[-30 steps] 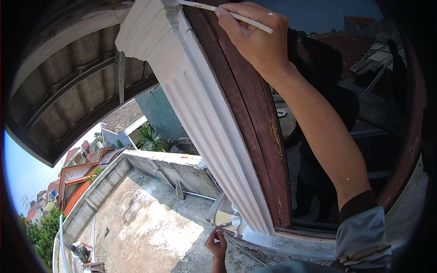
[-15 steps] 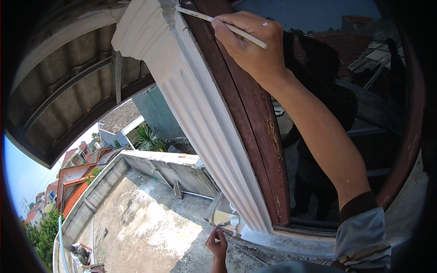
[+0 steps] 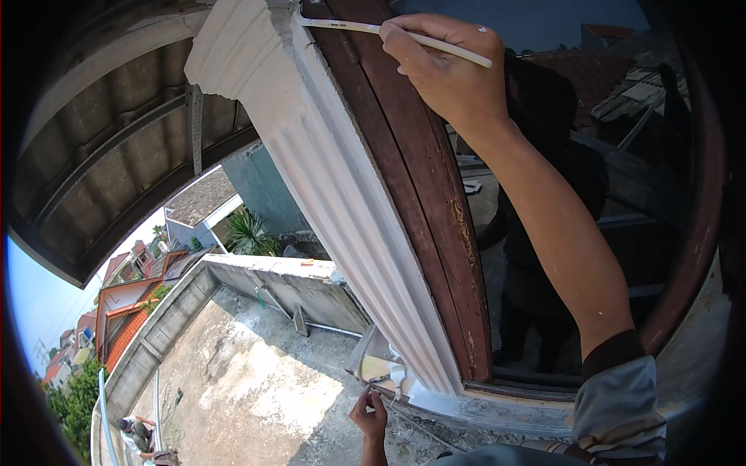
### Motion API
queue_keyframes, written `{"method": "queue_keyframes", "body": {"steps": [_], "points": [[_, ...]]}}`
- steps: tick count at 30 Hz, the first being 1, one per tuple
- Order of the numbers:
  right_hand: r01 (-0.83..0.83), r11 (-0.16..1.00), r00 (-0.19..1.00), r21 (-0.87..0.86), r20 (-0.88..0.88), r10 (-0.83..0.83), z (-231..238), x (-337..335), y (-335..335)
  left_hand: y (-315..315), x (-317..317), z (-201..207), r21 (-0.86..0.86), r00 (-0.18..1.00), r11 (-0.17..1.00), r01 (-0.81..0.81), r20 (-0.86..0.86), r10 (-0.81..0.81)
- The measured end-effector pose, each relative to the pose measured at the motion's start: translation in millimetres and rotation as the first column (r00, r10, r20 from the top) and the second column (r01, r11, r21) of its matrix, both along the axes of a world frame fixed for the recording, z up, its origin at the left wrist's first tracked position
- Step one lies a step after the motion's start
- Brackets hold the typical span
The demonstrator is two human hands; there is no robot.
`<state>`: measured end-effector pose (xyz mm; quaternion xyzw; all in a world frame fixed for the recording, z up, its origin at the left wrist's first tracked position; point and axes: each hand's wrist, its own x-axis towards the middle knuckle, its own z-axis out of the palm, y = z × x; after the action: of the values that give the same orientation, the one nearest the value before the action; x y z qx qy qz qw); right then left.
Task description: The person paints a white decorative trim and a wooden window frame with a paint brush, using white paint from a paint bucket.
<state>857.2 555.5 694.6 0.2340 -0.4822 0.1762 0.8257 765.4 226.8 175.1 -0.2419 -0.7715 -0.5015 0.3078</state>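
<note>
My right hand (image 3: 454, 74) grips a slim, pale-handled paintbrush (image 3: 353, 26). The brush tip touches the upper right edge of a white fluted pilaster (image 3: 342, 194), right beside the dark red-brown wooden window frame (image 3: 412, 163). Low in the view, my left hand (image 3: 370, 415) has its fingers pinched together; what they hold, if anything, I cannot make out. Just above those fingers is a container (image 3: 374, 365) with something pale yellow inside. A wider white brush (image 3: 399, 378) rests at its right side.
Dark window glass (image 3: 575, 194) behind my right arm reflects a figure and roofs. A corrugated canopy (image 3: 109, 132) overhangs at upper left. Below lies a concrete terrace (image 3: 264, 373) with a low wall (image 3: 295, 283). Another person (image 3: 138, 435) crouches at lower left. A ledge (image 3: 497, 415) runs under the window.
My right hand and the paintbrush have shifted right and slightly down, and the brush lies closer to level. My left hand stays at nearly the same place, fingers still pinched.
</note>
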Motion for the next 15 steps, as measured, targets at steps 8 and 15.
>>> {"method": "queue_keyframes", "body": {"steps": [8,15], "points": [[-0.023,1.000,0.996,-0.017,0.081,0.024,-13.8,6.5,5.5,2.1,3.4,-4.3,0.003,1.000,1.000,-0.005,0.012,0.005],[-0.115,0.993,0.993,0.029,-0.008,0.115,-5.0,5.4,-2.1,7.2,3.9,-4.2,-0.009,1.000,1.000,-0.008,0.019,0.008]]}}
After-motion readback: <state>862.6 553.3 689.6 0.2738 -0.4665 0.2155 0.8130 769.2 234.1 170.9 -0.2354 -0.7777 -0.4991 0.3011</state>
